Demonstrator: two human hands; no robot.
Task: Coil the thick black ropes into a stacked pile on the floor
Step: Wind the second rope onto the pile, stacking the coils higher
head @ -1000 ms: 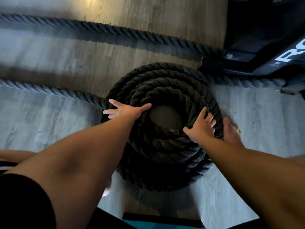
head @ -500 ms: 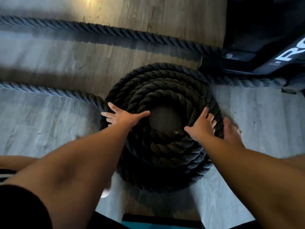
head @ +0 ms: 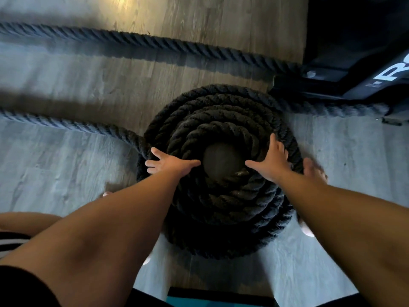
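Observation:
A thick black rope is wound into a round stacked coil (head: 221, 120) on the wooden floor, with a bare hole at its centre. My left hand (head: 168, 163) lies flat on the coil's left side, fingers spread, thumb at the hole's edge. On the coil's right side rests my right hand (head: 271, 161), palm down with fingers apart. A loose length of the rope (head: 66, 125) runs from the coil's left side away to the left. A second straight rope (head: 155, 43) lies farther back, reaching toward the machine.
A black exercise machine base (head: 354, 63) with white lettering stands at the upper right, close to the coil. My bare foot (head: 314, 169) is beside the coil's right edge. A teal mat edge (head: 199, 301) shows at the bottom.
My right hand has slid a little up and inward along the coil's right side. The left hand has stayed on the left side. The coil looks the same.

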